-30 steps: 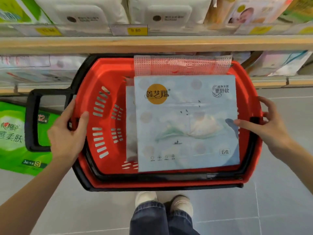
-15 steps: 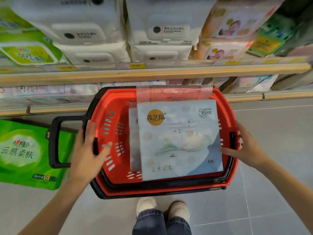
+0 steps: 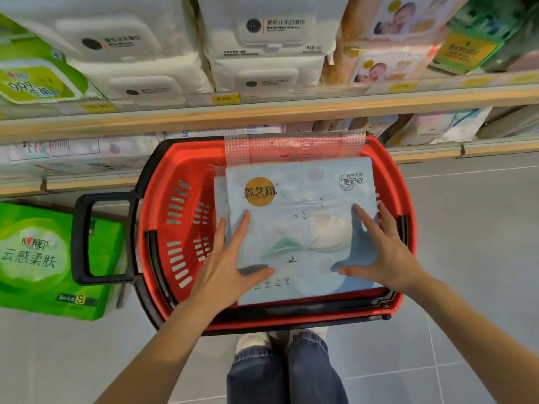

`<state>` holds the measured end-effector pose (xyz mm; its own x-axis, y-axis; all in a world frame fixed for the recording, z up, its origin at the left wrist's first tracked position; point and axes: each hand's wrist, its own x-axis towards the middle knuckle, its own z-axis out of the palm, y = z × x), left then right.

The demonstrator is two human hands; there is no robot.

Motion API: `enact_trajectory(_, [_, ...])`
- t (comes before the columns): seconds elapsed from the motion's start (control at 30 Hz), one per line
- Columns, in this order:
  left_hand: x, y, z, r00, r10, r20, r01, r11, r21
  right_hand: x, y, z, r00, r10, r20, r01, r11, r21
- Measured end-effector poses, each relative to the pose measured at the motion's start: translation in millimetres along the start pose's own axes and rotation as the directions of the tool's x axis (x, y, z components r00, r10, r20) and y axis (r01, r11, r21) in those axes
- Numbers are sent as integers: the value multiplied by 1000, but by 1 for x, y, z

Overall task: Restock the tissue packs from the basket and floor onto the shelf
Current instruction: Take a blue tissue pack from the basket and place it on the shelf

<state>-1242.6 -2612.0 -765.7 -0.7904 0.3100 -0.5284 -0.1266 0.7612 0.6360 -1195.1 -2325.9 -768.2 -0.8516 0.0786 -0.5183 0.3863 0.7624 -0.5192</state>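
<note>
Both hands off basket rim since a sec ago, now spread flat on top tissue pack (image 3: 303, 225) w/ fingers apart: left hand (image 3: 230, 272), right hand (image 3: 382, 255), neither gripping yet. Prob. about to lift it. Pack lying in red basket (image 3: 175, 217) atop another pack. Green pack (image 3: 43, 258) on floor beside. Shelf (image 3: 262, 115) just behind.

Bright, even overhead light; soft shadows, blurred edges, wide-angle bowing.

Both forearms are bare from the frame edge to the wrists, with no sleeve, watch or ring showing on the left hand (image 3: 224, 275) or the right hand (image 3: 382, 258). The legs wear dark blue denim jeans (image 3: 285, 371). The shoes (image 3: 253, 342) have pale, off-white toes.
</note>
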Motion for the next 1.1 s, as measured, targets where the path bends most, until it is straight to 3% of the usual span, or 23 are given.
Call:
enact_trajectory(0.13, [12, 1, 11, 999, -19, -35, 17, 999, -43, 12, 11, 4, 999, -46, 19, 43, 989, 142])
enact_trajectory(0.3, [18, 0, 20, 992, -30, -121, 22, 998, -64, 23, 18, 8, 995, -94, 20, 89, 980, 176])
enact_trajectory(0.6, [7, 17, -2, 993, -28, -118, 12, 990, -138, 7, -7, -14, 995, -95, -24, 98, 971, 220])
enact_trajectory(0.97, [-52, 103, -113, 945, 129, -301, -190, 965, -182, -41, -110, -126, 948, -263, -180, 293, 941, 169])
enact_trajectory(1.1, [-91, 145, -171, 899, 225, -376, -260, 965, -43, -76, -169, -177, 914, -302, -269, 347, 928, 136])
